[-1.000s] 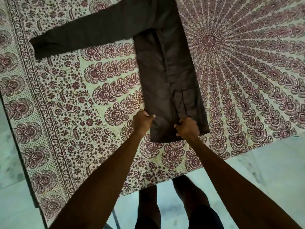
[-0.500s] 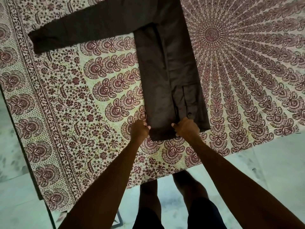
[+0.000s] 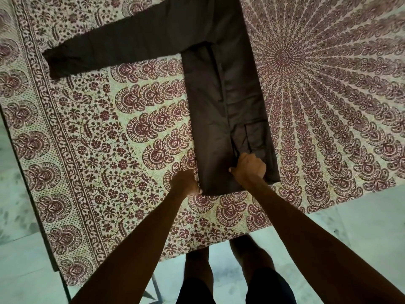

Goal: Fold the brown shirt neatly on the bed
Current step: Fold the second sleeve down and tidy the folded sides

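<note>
The brown shirt [image 3: 210,110] lies flat on the bed, folded lengthwise into a long narrow strip that runs away from me. One sleeve [image 3: 122,44] stretches out to the left near the top of the view. My left hand [image 3: 186,183] pinches the near left corner of the shirt's hem. My right hand [image 3: 248,166] is closed on the hem a little further in, where the folded panel meets the under layer. A cuff with a button shows just beyond the right hand.
A cream and maroon paisley bedsheet [image 3: 98,150] covers the bed, with a round mandala at the upper right. Its near edge runs diagonally in front of my legs [image 3: 219,270]. Pale tiled floor [image 3: 361,216] lies at the right and left.
Both hands stay on the shirt's near hem. The left hand has slid slightly down to the corner; the right has shifted a little further up the shirt.
</note>
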